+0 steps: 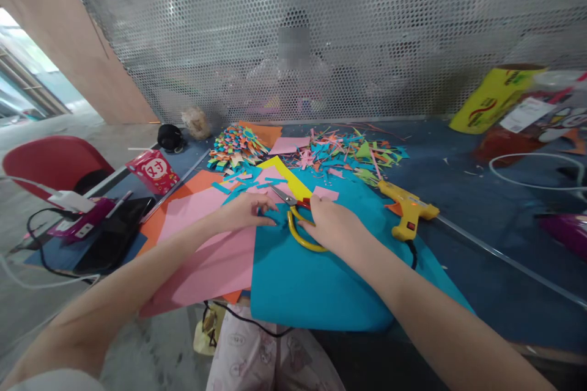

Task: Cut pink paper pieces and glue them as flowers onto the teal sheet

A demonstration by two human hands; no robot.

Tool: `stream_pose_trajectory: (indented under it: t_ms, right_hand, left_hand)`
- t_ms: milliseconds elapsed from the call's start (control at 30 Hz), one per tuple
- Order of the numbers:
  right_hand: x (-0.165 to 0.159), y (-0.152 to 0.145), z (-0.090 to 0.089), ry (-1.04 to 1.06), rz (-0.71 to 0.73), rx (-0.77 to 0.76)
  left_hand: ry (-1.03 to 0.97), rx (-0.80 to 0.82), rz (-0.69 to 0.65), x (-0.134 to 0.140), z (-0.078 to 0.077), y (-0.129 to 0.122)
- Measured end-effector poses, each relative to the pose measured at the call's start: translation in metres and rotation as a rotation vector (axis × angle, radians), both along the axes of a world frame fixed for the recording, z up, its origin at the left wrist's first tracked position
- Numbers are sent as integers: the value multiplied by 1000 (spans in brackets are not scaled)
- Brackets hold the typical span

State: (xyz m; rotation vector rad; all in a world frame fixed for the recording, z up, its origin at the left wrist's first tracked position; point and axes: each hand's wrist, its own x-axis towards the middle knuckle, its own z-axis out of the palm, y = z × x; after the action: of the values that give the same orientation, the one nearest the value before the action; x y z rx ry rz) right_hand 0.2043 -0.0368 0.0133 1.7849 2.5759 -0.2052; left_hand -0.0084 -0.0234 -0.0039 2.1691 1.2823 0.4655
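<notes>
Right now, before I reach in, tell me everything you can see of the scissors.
The scissors have slim, silver-grey, metal-looking blades, a thick, rounded yellow handle loop that looks like plastic, and a red part near the pivot. The right hand grips the handle, partly hiding it. The blades point forward and left, above pink paper; whether they are parted is unclear.

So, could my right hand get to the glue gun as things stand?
Probably yes: nothing stands between the right hand and the glue gun, though it would likely have to release the scissors first.
</notes>
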Motion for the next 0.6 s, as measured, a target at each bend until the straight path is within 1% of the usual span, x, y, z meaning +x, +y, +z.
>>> stream_pose_trajectory:
  t_ms: [133, 233, 367, 433, 467, 533, 600]
  right_hand:
    - [4, 3, 6, -42, 38, 2]
    - [8, 6, 8, -72, 33, 41]
    - [14, 10, 9, -107, 1, 74]
    - [16, 11, 9, -115, -8, 88]
    - [16, 12, 10, -116, -18, 104]
    - [18, 14, 13, -108, -65, 158]
    - [25, 18, 16, -88, -178, 207]
  left_hand:
    - [184, 197, -9, -2, -7, -5]
    - [252, 313, -17, -3, -9, -9]
    - [286, 369, -57, -4, -10, -11]
    - [270, 383, -63, -5, -10, -11]
    - [253, 399, -47, -6, -10, -10]
    - [225, 446, 30, -9, -10, -6]
    - [241, 506, 125, -11, -9, 3]
